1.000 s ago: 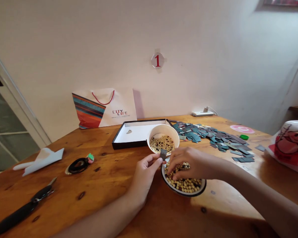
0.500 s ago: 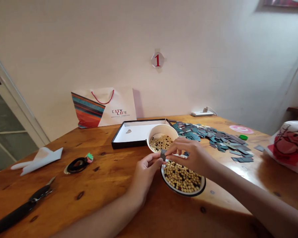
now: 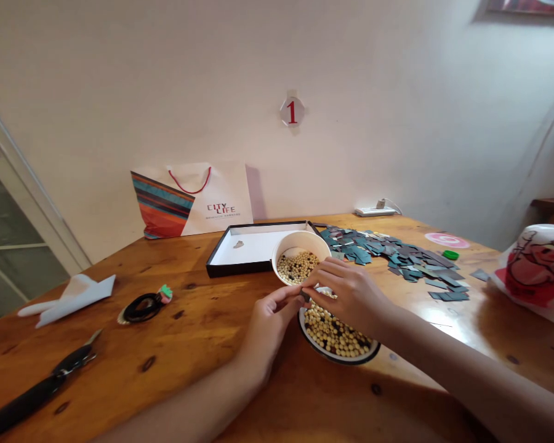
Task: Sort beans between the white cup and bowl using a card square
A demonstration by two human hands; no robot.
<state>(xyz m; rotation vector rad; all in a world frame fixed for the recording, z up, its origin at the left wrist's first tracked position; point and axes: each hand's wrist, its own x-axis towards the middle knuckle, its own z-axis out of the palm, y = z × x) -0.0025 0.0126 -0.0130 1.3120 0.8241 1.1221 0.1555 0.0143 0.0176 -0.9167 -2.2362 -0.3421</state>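
1. The left hand [image 3: 268, 321] and right hand [image 3: 351, 295] meet fingertip to fingertip, both pinched narrow on a small dark piece [image 3: 306, 297], which is mostly hidden.
2. The piece sits over the far rim of a bowl [image 3: 341, 359] of beans on the tabletop [image 3: 189, 335].
3. Just behind is 1 paper cup [image 3: 300, 240] of beans, then a black tray [image 3: 258, 243].

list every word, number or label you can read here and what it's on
"1", in red, on the round white paper sign taped to the wall.
"CITY LIFE", on the white paper shopping bag with orange and blue stripes; the fine line beneath is too small to read.
Round pink sticker on the wooden table: marking too blurred to read.
White plastic bag with a red drawing: no legible words.
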